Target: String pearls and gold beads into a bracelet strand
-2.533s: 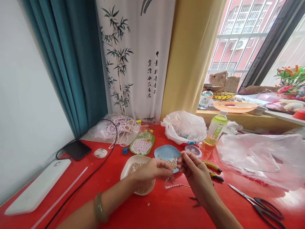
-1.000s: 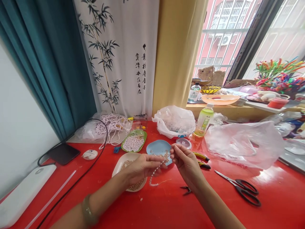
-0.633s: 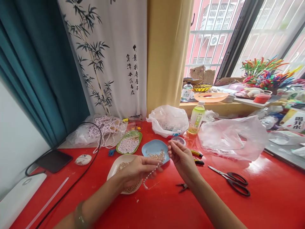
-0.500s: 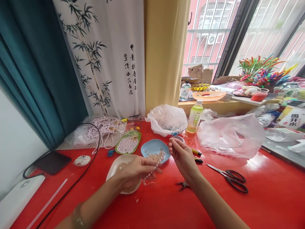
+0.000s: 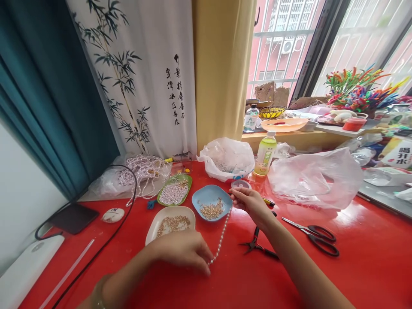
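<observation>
A strand of small pearl-like beads slants down between my two hands. My right hand pinches its upper end, just past the right rim of a blue dish that holds gold beads. Low over the red table, my left hand has thumb and fingers closed about the strand's lower end; the exact grip is partly hidden. Behind this hand lies a cream dish with more gold beads, its front covered by the hand. Farther back, pearl beads fill a green tray.
Black-handled pliers lie beside my right forearm, with scissors farther right. A drink bottle stands behind, between a white plastic bag and a clear one. A black cable curves across the left side.
My left hand has moved down and toward me, drawing the bead strand out into a longer line. My right hand stays near the blue dish, still pinching. The view has shifted slightly.
</observation>
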Available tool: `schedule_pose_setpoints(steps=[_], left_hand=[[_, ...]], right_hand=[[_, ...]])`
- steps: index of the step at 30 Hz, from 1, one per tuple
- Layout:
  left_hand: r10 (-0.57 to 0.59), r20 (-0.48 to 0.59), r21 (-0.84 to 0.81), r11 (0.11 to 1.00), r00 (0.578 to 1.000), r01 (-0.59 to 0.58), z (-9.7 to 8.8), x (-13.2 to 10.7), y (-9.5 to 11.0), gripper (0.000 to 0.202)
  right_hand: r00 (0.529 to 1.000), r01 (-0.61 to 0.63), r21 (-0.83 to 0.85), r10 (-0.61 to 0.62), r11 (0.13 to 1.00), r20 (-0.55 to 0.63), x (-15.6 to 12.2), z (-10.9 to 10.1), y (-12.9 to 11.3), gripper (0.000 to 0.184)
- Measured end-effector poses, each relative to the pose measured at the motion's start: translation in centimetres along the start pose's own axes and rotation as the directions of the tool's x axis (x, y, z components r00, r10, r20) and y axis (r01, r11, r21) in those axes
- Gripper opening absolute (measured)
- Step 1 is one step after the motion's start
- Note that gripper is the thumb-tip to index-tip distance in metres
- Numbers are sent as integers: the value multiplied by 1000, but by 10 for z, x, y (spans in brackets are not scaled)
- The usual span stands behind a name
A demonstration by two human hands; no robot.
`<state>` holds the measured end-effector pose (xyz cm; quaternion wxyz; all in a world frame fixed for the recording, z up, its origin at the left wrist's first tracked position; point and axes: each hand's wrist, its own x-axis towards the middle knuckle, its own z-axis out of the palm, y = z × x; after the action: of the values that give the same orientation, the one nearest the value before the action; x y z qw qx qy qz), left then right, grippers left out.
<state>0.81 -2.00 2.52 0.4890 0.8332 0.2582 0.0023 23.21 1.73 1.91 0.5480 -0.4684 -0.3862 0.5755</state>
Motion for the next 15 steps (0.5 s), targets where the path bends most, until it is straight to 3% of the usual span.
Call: schedule_pose_setpoints(steps=[4, 9, 12, 13, 15], left_hand=[[7, 49, 210, 977, 999, -17, -9, -10, 13, 12], [2, 86, 220, 975, 996, -21, -30, -27, 19, 17], [-70, -110, 115, 990, 992, 82, -52, -39, 14, 21], [-119, -220, 71, 988, 968, 137, -60, -43, 10, 23], [-196, -451, 35, 971, 871, 236, -75, -47, -5, 23]], right_hand=[[999, -9, -71, 12, 997, 45, -2, 4, 1, 15], [997, -7, -102, 15, 995, 72, -2, 7, 0, 15], [996, 0, -114, 10, 993, 91, -5, 10, -2, 17], [995, 4, -116, 7, 993, 100, -7, 12, -3, 17], [993, 18, -122, -3, 992, 122, -11, 15, -5, 19]])
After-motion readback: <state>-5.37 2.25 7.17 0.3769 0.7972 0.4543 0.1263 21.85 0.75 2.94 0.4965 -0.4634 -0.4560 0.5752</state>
